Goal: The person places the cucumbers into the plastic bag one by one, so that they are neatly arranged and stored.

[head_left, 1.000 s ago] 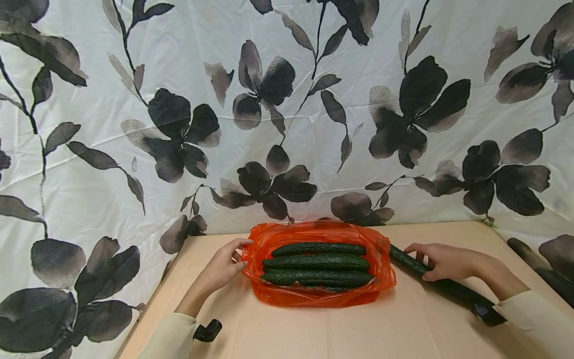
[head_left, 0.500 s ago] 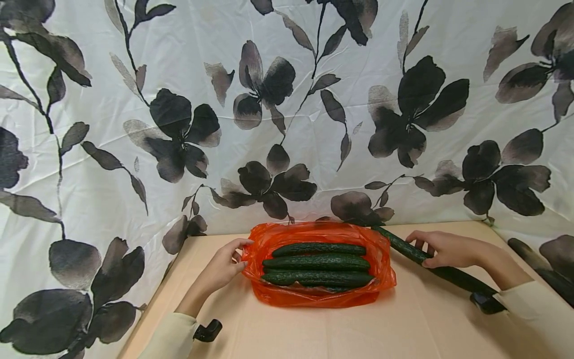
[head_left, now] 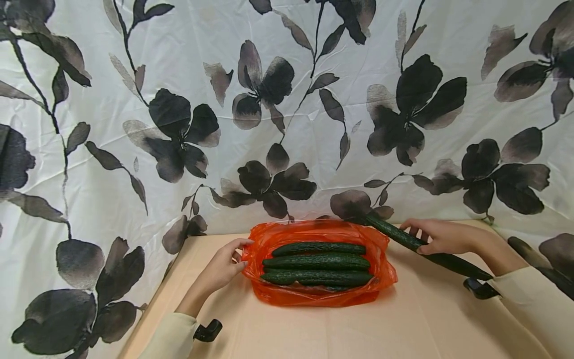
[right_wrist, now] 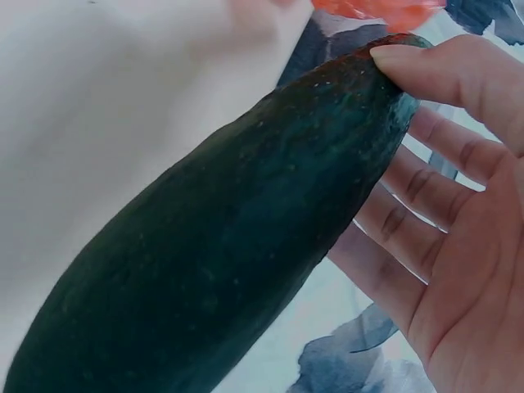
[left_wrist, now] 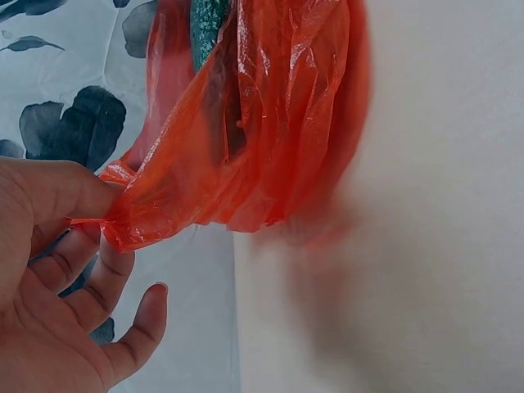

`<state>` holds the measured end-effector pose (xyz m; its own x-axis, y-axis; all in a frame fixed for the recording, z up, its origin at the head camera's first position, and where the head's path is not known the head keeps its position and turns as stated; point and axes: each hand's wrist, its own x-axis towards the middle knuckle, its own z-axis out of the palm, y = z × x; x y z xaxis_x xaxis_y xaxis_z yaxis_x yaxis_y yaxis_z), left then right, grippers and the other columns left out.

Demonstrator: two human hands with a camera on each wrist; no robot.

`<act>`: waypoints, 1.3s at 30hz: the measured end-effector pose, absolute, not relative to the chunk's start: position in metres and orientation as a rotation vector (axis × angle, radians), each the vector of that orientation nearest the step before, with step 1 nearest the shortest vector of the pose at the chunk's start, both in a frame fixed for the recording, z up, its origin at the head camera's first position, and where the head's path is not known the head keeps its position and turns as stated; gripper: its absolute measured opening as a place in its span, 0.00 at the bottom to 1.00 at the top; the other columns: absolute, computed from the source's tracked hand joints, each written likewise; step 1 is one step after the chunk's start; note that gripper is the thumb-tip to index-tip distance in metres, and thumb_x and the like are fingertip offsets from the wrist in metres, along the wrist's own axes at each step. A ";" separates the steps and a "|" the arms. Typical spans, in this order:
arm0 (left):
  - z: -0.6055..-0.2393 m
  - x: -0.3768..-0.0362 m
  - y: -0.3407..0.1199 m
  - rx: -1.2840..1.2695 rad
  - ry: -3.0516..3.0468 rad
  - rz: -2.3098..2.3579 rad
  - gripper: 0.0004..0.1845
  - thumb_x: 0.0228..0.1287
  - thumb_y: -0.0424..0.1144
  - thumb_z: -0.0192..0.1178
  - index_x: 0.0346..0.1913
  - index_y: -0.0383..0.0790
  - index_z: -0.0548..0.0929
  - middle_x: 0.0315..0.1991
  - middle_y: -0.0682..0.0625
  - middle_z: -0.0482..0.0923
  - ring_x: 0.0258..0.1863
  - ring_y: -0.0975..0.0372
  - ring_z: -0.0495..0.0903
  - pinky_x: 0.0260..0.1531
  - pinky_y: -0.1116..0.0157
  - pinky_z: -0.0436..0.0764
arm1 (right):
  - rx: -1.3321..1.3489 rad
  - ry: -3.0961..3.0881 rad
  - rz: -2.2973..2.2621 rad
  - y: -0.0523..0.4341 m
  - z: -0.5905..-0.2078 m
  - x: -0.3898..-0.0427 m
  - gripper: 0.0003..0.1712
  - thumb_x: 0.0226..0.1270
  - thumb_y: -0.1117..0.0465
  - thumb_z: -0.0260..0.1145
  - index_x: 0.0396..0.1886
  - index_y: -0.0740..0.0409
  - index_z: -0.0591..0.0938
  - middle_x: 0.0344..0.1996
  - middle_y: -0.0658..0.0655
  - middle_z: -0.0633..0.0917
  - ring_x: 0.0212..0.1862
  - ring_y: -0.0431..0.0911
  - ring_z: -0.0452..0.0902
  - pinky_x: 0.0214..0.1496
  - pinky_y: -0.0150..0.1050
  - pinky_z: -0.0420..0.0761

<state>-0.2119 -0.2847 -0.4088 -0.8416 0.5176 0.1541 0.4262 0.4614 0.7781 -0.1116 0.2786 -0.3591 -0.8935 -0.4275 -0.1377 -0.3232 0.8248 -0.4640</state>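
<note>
Tan tabletop (head_left: 341, 329) w/ floral backdrop: R hand (head_left: 441, 237) gripping long cucumber (head_left: 421, 247) off surface, long axis slanting, far tip at R rim of orange plastic bag (head_left: 314, 296), L hand (head_left: 221, 269) pinching bag's L edge.

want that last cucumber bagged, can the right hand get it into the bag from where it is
Probably yes. The right hand holds the cucumber lifted, its tip at the bag rim, while the left hand pinches the far edge, so the mouth gapes. Three cucumbers already fill it, so the fit looks tight.
</note>
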 end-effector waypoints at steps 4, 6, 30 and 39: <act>-0.409 -0.212 -0.284 0.835 2.599 1.341 0.29 0.56 0.17 0.60 0.62 0.37 0.78 0.49 0.42 0.77 0.30 0.57 0.75 0.23 0.69 0.75 | -0.571 2.764 -0.637 0.277 -0.351 -0.117 0.33 0.66 0.58 0.69 0.69 0.56 0.69 0.50 0.54 0.80 0.46 0.46 0.79 0.46 0.41 0.81; -0.410 -0.213 -0.283 0.835 2.597 1.343 0.29 0.56 0.17 0.60 0.62 0.37 0.78 0.49 0.42 0.77 0.30 0.57 0.75 0.23 0.69 0.76 | -0.570 2.768 -0.641 0.276 -0.348 -0.119 0.34 0.66 0.58 0.69 0.69 0.55 0.69 0.51 0.55 0.80 0.47 0.46 0.79 0.47 0.41 0.82; -0.409 -0.212 -0.277 0.813 2.605 1.364 0.29 0.57 0.19 0.62 0.63 0.38 0.78 0.49 0.43 0.77 0.31 0.58 0.75 0.23 0.69 0.75 | -0.704 2.788 -0.632 0.241 -0.329 -0.145 0.36 0.59 0.68 0.68 0.67 0.48 0.71 0.50 0.52 0.79 0.44 0.46 0.77 0.43 0.39 0.80; -0.410 -0.214 -0.276 0.805 2.613 1.367 0.29 0.57 0.19 0.62 0.63 0.38 0.78 0.50 0.43 0.77 0.31 0.58 0.74 0.23 0.69 0.75 | -0.742 2.790 -0.582 0.230 -0.322 -0.159 0.37 0.56 0.68 0.69 0.66 0.45 0.71 0.49 0.51 0.78 0.45 0.45 0.75 0.46 0.43 0.79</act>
<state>-0.2144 -0.2758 -0.4095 -0.8579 0.4873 0.1628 0.4115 0.4621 0.7856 -0.1588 0.2299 -0.3221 -0.8551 -0.5113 -0.0865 -0.4341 0.7971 -0.4197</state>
